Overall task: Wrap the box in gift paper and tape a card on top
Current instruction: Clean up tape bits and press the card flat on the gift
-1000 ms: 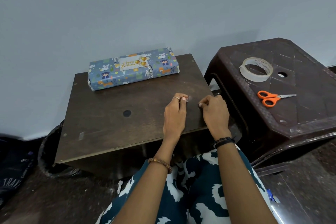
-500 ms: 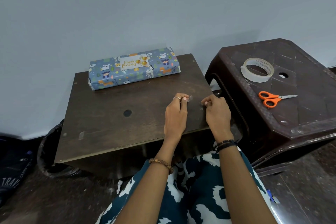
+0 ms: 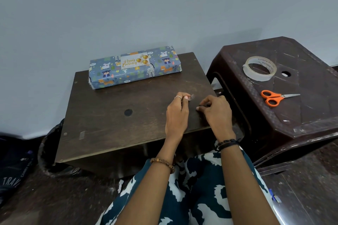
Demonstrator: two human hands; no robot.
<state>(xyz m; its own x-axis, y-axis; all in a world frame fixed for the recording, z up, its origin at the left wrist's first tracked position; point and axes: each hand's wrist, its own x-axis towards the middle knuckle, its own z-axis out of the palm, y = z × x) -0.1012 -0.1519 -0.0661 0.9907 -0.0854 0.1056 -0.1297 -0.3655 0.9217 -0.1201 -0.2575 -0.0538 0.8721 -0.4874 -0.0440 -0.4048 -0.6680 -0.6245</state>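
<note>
Wrapped box at the back of the worktop, both hands pinching a scrap of clear tape in front of it.

The long blue animal-print gift-wrapped box [image 3: 135,67] lies along the far edge of the dark brown wooden worktop [image 3: 113,122], against the grey wall, with a small white "Happy Birthday" card [image 3: 134,61] on its top face. Nearer than the box and toward its right end, the left hand [image 3: 177,115] has its fingers [image 3: 186,97] curled, pinching a small clear piece of tape [image 3: 191,97]; the right hand [image 3: 216,113], just beside it, has its fingers curled onto the same tape's other end, as far as can be seen. Right of the box stands a dark brown plastic stool [image 3: 301,115] carrying a roll of clear tape [image 3: 259,68] and orange-handled scissors [image 3: 274,97].
</note>
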